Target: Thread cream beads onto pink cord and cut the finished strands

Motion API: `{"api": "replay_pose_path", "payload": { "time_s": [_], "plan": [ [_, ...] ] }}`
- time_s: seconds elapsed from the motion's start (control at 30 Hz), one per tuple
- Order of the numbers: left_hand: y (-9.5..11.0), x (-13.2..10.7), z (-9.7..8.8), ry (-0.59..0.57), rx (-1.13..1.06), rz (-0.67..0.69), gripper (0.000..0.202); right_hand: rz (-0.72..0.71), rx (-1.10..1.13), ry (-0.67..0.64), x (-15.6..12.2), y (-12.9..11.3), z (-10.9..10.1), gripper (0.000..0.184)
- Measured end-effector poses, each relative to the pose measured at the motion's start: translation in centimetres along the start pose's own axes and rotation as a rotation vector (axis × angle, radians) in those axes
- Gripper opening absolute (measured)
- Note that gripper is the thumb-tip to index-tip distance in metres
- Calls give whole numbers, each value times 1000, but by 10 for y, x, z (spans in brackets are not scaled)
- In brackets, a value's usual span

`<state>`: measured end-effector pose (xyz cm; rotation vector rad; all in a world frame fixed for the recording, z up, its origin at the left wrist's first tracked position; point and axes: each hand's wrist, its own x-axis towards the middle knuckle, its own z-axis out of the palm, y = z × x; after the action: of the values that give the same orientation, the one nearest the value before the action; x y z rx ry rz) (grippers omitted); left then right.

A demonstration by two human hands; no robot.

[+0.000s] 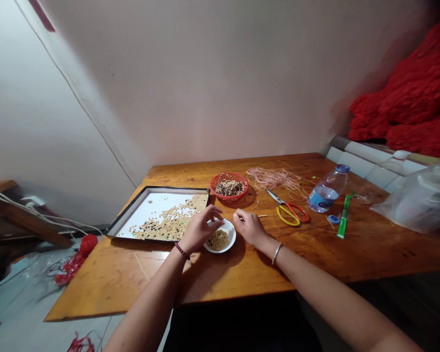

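My left hand (200, 229) is over the left rim of a small white bowl (231, 240), its fingers curved and the thumb apart from them. Pale beads with a few dark ones (217, 240) lie in that bowl. Just right of it, my right hand (250, 227) is closed, fingertips together, on a string of beads. A short row of these beads (263, 215) shows beyond the hand, and its thin cord runs right across the table. Left of the bowl, a black-rimmed white tray (141, 205) holds many loose pale and dark beads.
A red basket (229, 197) of beaded strands stands behind the bowl. Pink cord (273, 177) lies loose beside it. Scissors (288, 210), a water bottle (327, 190), a blue cap (333, 219) and a green packet (344, 220) are to the right, before a plastic bag (418, 195).
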<state>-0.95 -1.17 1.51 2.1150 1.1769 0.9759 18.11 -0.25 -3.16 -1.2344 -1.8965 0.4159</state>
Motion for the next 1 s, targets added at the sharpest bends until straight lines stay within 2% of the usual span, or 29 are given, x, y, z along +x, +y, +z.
{"api": "replay_pose_path", "payload": {
  "time_s": [0.13, 0.33, 0.43, 0.53, 0.67, 0.8, 0.9, 1.0],
  "plan": [
    [-2, -1, 1, 4, 36, 7, 25, -7, -32, 3, 0, -1, -1, 30],
    [-3, -1, 2, 4, 338, 70, 17, -31, -184, -8, -1, -7, -5, 27],
    [-1, -2, 4, -13, 363, 101, 15, -52, -183, -60, -3, -10, -5, 25],
    [0, -3, 7, -26, 352, 126, 13, -61, -55, -139, -4, -11, -3, 26],
    [-3, -2, 10, 0, 437, 152, 15, -16, 221, -212, -3, -9, 0, 37],
    [-5, -3, 8, 43, 473, 172, 17, 10, 329, -278, 0, -6, 2, 35],
    [-7, -3, 6, 86, 462, 168, 20, 58, 407, -279, 3, 1, 6, 30],
    [-9, -1, 5, 128, 423, 145, 22, 141, 507, -219, 6, 10, 13, 25]
  ]
}}
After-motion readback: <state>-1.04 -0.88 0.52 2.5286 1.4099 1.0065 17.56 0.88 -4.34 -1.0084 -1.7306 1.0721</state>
